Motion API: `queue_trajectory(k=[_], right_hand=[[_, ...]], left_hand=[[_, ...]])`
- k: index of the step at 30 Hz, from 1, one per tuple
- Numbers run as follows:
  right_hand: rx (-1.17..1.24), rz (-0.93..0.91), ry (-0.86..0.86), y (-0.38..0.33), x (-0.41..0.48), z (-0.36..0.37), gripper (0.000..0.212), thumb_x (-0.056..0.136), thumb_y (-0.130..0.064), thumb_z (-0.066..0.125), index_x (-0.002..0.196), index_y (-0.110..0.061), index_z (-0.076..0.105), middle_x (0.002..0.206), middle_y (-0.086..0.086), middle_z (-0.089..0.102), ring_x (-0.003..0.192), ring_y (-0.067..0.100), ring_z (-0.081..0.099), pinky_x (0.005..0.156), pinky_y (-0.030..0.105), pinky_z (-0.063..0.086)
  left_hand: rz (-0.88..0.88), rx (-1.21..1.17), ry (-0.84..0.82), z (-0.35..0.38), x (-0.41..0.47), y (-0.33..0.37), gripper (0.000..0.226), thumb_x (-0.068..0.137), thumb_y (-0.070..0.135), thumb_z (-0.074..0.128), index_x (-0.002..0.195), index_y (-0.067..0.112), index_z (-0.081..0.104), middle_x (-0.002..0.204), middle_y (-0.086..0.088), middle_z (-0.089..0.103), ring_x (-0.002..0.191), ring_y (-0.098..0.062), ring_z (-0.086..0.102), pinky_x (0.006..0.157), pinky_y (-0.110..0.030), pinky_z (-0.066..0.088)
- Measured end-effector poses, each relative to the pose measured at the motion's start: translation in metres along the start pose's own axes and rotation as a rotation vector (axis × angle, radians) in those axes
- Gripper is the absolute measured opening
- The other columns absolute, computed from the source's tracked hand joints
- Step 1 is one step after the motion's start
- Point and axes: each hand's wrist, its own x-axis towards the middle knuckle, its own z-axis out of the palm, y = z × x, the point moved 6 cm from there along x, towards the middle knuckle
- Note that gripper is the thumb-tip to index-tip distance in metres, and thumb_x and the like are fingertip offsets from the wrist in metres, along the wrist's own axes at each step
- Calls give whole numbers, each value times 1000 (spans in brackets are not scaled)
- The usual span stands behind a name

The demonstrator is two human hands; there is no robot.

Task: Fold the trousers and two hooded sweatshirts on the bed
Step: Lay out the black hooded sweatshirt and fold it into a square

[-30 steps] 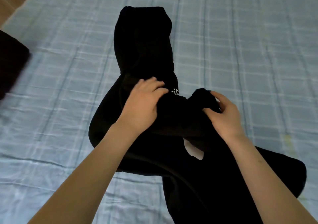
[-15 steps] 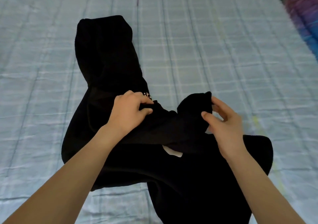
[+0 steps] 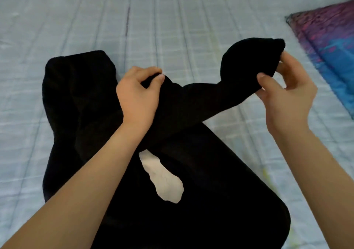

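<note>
A black hooded sweatshirt [image 3: 201, 206] lies spread on the bed, its hood [image 3: 76, 88] toward the far left and a white patch [image 3: 162, 179] showing on its front. One sleeve [image 3: 220, 97] is lifted off the body and stretched to the right. My left hand [image 3: 138, 95] grips the sleeve near the shoulder. My right hand [image 3: 283, 95] pinches the sleeve's cuff end between thumb and fingers, raised above the sheet. No other garments are in view.
The bed is covered by a pale blue checked sheet [image 3: 191, 19] running in all directions. A purple and blue patterned cloth [image 3: 329, 44] lies at the right edge.
My right hand has pulled the sleeve's end up and out to the right, stretching the sleeve. My left hand keeps its grip near the shoulder. The view has shifted right.
</note>
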Motion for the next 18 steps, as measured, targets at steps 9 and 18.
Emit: queue_trajectory(k=[9, 18], right_hand=[[-672, 287, -468, 137, -22, 6, 50, 96, -31, 62, 144, -26, 47, 105, -6, 62, 88, 9, 61, 89, 29, 46], [-836, 58, -562, 127, -61, -4, 28, 95, -19, 59, 119, -30, 67, 104, -6, 72, 97, 15, 67, 87, 33, 52]], left_hand=[[-179, 311, -737, 107, -29, -61, 67, 88, 70, 45, 148, 44, 30, 154, -9, 29, 142, -29, 28, 116, -45, 26], [241, 469, -694, 108, 22, -33, 36, 96, 33, 59, 125, 13, 65, 143, -12, 48, 126, -34, 51, 104, -41, 41]])
